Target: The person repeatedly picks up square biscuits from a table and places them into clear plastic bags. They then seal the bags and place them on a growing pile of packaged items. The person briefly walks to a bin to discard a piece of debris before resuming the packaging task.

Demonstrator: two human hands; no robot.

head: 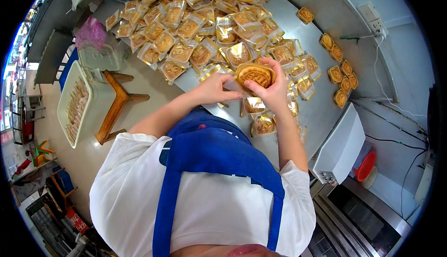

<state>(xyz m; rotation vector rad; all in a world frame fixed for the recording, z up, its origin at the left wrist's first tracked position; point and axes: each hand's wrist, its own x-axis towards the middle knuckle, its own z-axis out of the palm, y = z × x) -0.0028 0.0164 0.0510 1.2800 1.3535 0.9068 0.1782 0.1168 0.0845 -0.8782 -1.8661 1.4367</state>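
Note:
A browned, embossed mooncake [256,75] in a gold tray is gripped by my right hand [277,87], with the thumb on its front edge. My left hand [217,88] pinches a translucent plastic pouch [232,84] at the mooncake's left side. How far the cake sits inside the pouch cannot be told. Just beyond both hands, a large heap of bagged mooncakes [188,26] covers much of the metal table [297,35]. More wrapped mooncakes [264,123] lie close to me, under my right wrist.
Several mooncakes in gold trays [336,74] stand along the table's right edge. A white box [340,145] is at the right, near a wall socket [377,24] with cables. On the left are a wooden stool [117,108], a white bin of pale pieces [87,93] and a purple bag [91,32].

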